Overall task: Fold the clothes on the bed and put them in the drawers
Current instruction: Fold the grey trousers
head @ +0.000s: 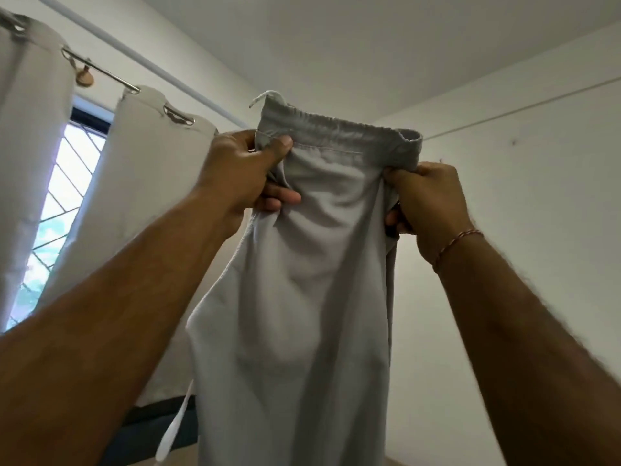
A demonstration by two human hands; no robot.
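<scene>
Left hand (242,173) and right hand (426,200) gripping trousers (302,280) by waistband, held high; uneven pull risks crooked fold.

Trousers (302,264) hang between left hand (242,176) and right hand (430,203); curtains (141,183) behind, left.

Single head-worn view, tilted upward toward wall and ceiling, close behind both raised hands; the curtain (141,183) lies beyond the left hand (242,173).
</scene>
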